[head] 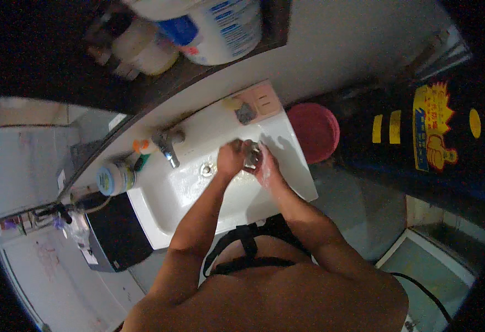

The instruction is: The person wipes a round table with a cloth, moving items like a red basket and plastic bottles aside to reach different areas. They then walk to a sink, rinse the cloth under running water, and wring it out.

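Both of my hands are over the white washbasin (159,207), to the right of its drain (206,169). My right hand (269,166), with white suds on its wrist and thumb side, is curled around a small, shiny, clear object (252,158) that looks like a glass. Pressed close to the object's left side is my left hand (230,159). Its fingers are bent and blurred, and I cannot see whether they grip anything. To the left, a chrome faucet (168,153) leans over the basin. Wet streaks shine around the drain.
A pinkish soap tray (266,101) with a dark grey scouring pad (245,113) sits on the basin's back right corner. Beyond the right rim is a red plastic basin (314,133). A blue-lidded jar (110,180) stands left. Above, a shelf (273,31) holds a white tub (226,33).
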Demonstrator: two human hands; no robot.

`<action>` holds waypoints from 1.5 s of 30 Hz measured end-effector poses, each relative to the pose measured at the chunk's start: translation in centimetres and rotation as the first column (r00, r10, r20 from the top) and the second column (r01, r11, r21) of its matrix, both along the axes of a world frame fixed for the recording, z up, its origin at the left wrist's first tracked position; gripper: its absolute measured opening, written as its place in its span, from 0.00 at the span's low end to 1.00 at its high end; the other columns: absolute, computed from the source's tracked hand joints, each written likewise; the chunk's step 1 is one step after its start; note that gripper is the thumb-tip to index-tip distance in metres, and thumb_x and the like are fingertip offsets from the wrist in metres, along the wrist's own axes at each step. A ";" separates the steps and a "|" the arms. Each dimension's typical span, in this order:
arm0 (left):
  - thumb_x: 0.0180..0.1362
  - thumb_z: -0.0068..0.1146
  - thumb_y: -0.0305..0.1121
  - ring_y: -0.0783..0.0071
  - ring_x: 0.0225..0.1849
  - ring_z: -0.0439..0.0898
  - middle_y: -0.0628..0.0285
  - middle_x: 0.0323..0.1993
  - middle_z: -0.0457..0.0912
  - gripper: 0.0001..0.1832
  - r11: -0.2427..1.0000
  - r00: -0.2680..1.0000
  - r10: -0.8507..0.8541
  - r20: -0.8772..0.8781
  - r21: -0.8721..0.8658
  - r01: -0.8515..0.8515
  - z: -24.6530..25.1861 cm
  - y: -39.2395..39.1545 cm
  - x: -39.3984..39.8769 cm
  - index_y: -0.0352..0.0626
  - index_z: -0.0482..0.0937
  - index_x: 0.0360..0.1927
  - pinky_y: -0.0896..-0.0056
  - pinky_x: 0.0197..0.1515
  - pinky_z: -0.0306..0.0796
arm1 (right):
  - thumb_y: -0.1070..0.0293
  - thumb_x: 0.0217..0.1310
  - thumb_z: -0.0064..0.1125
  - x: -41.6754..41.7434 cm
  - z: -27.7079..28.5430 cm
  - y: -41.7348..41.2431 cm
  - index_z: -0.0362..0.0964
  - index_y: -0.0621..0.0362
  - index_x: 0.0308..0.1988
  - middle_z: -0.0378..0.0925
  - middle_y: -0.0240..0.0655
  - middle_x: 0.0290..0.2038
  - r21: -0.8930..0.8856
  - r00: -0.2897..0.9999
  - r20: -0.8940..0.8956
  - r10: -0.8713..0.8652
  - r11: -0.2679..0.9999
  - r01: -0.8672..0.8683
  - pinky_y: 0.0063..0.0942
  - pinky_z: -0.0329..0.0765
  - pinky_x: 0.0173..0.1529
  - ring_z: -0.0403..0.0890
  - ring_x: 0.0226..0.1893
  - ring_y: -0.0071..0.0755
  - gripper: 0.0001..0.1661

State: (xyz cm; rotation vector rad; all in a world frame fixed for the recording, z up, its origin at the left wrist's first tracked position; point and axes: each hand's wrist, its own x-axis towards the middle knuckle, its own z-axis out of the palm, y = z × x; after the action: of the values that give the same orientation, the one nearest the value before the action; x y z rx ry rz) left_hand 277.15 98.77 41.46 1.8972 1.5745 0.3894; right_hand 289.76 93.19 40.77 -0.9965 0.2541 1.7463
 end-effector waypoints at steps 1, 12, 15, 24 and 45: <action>0.66 0.49 0.45 0.37 0.35 0.81 0.41 0.33 0.83 0.19 0.992 0.994 -0.073 0.086 0.106 0.064 -1.8 -2.1 0.0 0.39 0.83 0.36 0.45 0.40 0.75 | 0.49 0.67 0.57 -0.9 -3.2 -0.2 0.75 0.47 0.46 0.79 0.29 0.34 0.000 1.000 -0.026 -0.013 1.000 0.013 0.29 0.79 0.35 0.81 0.32 0.27 0.17; 0.62 0.57 0.39 0.47 0.33 0.84 0.42 0.33 0.83 0.16 0.984 0.998 -0.045 -0.043 0.173 0.052 0.8 -12.9 -2.6 0.36 0.75 0.45 0.50 0.32 0.77 | 0.45 0.65 0.58 -7.2 -7.3 -4.1 0.73 0.52 0.34 0.71 0.26 0.26 -0.075 0.950 -0.051 0.309 0.947 -0.312 0.29 0.72 0.29 0.71 0.24 0.26 0.21; 0.63 0.55 0.44 0.43 0.33 0.82 0.46 0.33 0.83 0.14 0.979 0.976 0.201 0.080 0.020 -0.203 -2.7 -10.0 -5.6 0.42 0.75 0.36 0.46 0.36 0.75 | 0.46 0.63 0.58 -9.7 -6.3 -4.1 0.73 0.55 0.36 0.73 0.29 0.28 -0.126 0.957 0.120 0.263 0.960 -0.248 0.32 0.72 0.26 0.74 0.23 0.30 0.22; 0.67 0.47 0.47 0.41 0.32 0.81 0.44 0.30 0.82 0.18 0.962 0.954 0.263 0.144 0.041 -0.271 -0.5 -12.0 -7.3 0.43 0.80 0.42 0.43 0.37 0.74 | 0.46 0.66 0.55 -12.0 -5.8 -2.9 0.73 0.47 0.34 0.73 0.29 0.29 -0.158 0.940 0.010 0.341 0.929 -0.336 0.28 0.73 0.35 0.74 0.29 0.30 0.18; 0.69 0.45 0.48 0.40 0.33 0.81 0.44 0.27 0.82 0.19 0.856 0.855 0.513 0.082 -0.128 -0.501 -6.9 -8.6 -14.3 0.42 0.78 0.38 0.41 0.37 0.73 | 0.47 0.67 0.54 -17.5 -6.9 -3.3 0.74 0.54 0.39 0.75 0.30 0.35 -0.198 0.817 0.402 0.414 0.910 -0.364 0.35 0.74 0.34 0.76 0.31 0.36 0.21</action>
State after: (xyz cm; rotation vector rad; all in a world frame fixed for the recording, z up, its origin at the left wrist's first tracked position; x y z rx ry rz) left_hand 262.85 90.19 34.59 1.3316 1.9680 0.6151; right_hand 272.27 89.84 33.86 -1.5812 -0.1575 1.8218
